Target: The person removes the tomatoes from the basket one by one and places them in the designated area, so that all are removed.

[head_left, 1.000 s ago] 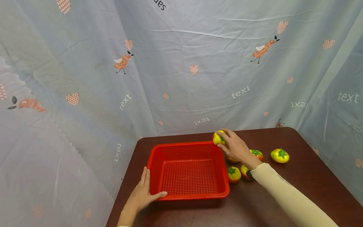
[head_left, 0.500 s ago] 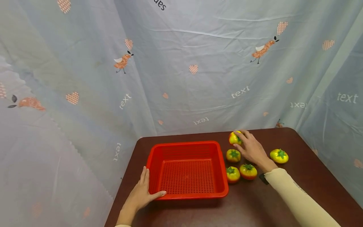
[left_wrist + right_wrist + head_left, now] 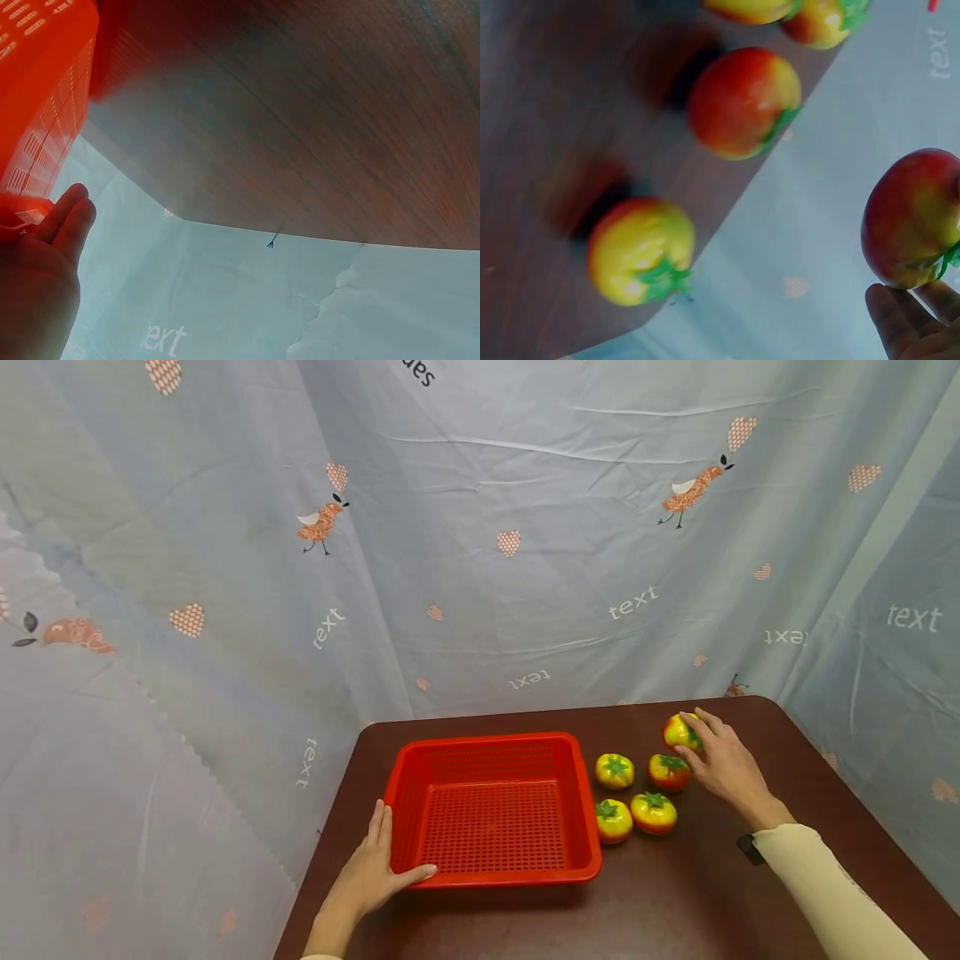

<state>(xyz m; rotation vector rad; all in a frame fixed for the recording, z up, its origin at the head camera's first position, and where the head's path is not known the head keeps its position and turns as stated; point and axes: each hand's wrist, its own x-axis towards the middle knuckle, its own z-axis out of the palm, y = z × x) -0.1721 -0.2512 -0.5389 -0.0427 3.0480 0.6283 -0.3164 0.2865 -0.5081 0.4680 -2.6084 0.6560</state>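
Note:
My right hand holds a yellow-red tomato by its fingertips, raised above the table at the back right. In the right wrist view the held tomato has a green stem top. Below it on the table sits a redder tomato. Closer to the basket are more tomatoes, one at the back, others nearer the front. A red plastic basket with a perforated base stands left of them. Straight fingers of my left hand touch its left side, and the thumb rests on the front rim.
A dark brown table carries everything. A pale printed curtain hangs behind and around it. Another yellow tomato shows in the right wrist view, hidden behind my right hand in the head view.
My right hand has carried the tomato rightward, from over the basket's back right corner to above the redder tomato. The left hand and the basket stay put.

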